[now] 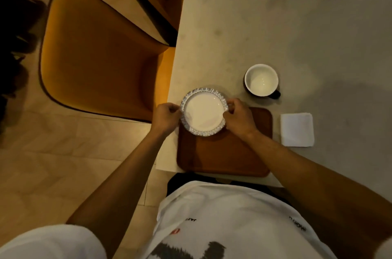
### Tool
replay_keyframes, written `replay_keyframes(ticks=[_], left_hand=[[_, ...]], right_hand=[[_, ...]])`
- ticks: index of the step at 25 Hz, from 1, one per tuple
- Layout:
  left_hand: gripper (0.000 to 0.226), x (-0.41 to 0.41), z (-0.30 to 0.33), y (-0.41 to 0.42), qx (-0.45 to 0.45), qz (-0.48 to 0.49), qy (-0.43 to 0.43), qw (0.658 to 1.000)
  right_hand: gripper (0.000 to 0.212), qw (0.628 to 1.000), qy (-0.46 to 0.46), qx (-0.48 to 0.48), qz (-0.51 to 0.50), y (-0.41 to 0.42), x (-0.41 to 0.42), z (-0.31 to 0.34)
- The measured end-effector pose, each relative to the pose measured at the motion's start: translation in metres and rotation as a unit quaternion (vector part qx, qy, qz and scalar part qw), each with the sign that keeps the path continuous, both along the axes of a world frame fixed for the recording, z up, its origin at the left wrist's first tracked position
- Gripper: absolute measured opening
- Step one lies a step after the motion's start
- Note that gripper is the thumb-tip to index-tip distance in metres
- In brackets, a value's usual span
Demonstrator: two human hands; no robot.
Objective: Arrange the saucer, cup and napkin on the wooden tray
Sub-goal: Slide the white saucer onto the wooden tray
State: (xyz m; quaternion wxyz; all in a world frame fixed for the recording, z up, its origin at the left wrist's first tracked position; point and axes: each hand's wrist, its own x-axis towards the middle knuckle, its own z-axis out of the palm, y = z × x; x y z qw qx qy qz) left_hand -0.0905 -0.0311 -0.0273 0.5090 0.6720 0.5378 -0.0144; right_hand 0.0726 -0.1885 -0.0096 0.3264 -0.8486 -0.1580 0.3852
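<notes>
1. The round white ceramic saucer with a frilled, patterned rim (203,112) is pinched at opposite edges: the fingers of the left hand (165,117) are closed on its left rim, and those of the right hand (240,117) on its right rim.
2. The saucer is held face up and roughly level over the far left corner of the dark brown square wooden tray (224,152). Whether its base touches the wood cannot be told.
3. It is judged stiff, fairly light, glazed and so somewhat slippery, and breakable if dropped. The raised rim gives the best hold, as taken here on two opposite sides.
4. Being round, the saucer has no long axis; only its open face, turned upward, gives it a direction.
5. The white-lined, dark-sided ceramic cup (261,80) stands upright on the pale stone-like table (297,36), beyond the tray's far edge, its mouth upward and its dark handle pointing toward the near right. It is best taken by that handle or around its body.
6. The white square folded napkin (297,129) lies flat on the table just beside the tray's right edge. It is judged soft and very light, best lifted at an edge.
</notes>
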Motion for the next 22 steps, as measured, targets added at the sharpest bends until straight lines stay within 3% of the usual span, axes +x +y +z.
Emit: replay_keyframes(ticks=[8, 22], left_hand=[[0.024, -0.025, -0.014, -0.022, 0.002, -0.006, 0.056, 0.998], [0.023, -0.026, -0.019, -0.021, 0.003, -0.011, 0.055, 0.998]], right_hand=[[0.034, 0.999, 0.021, -0.025, 0.024, -0.015, -0.02, -0.021], [0.038, 0.999, -0.002, -0.042, 0.026, -0.017, -0.027, -0.038]])
